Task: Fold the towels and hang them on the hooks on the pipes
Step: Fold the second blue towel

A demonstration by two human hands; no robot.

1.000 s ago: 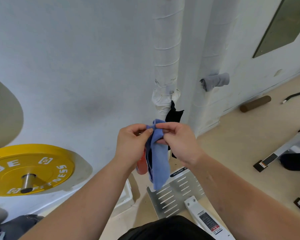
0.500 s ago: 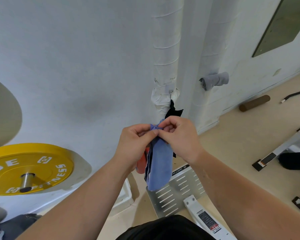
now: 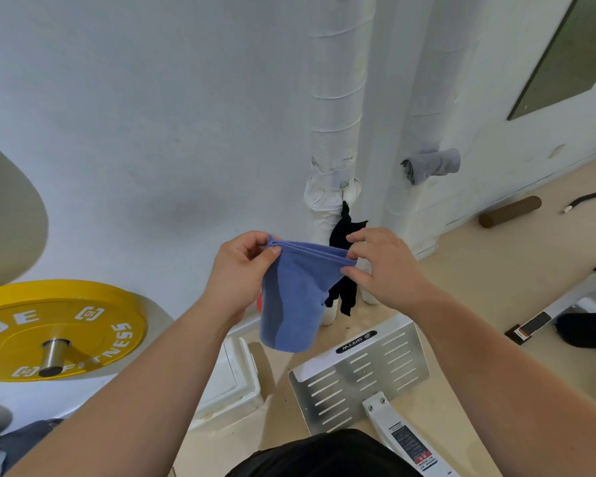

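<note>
Near the middle of the view, both hands hold a folded blue towel [image 3: 293,304] by its top edge, with the rest hanging straight down. The left hand [image 3: 241,270] has a narrow grip, pinching the towel's upper corner at 9 o'clock between thumb and forefinger. The right hand [image 3: 386,270] pinches the opposite corner at 3 o'clock in the same narrow grip, its other fingers loosely spread. The top edge is stretched taut between the two. Just behind the towel, toward 1 o'clock, a black towel [image 3: 346,232] hangs from the white-wrapped left pipe [image 3: 334,98]. Farther out at 2 o'clock, a folded grey towel [image 3: 434,165] hangs on the right pipe [image 3: 434,80]. A yellow weight plate [image 3: 59,328] leans against the wall [image 3: 152,115] at 8 o'clock. A slotted metal plate [image 3: 358,373] lies on the floor [image 3: 479,277] at 5 o'clock, and a brown roller [image 3: 510,211] lies by the wall at 3 o'clock.
</note>
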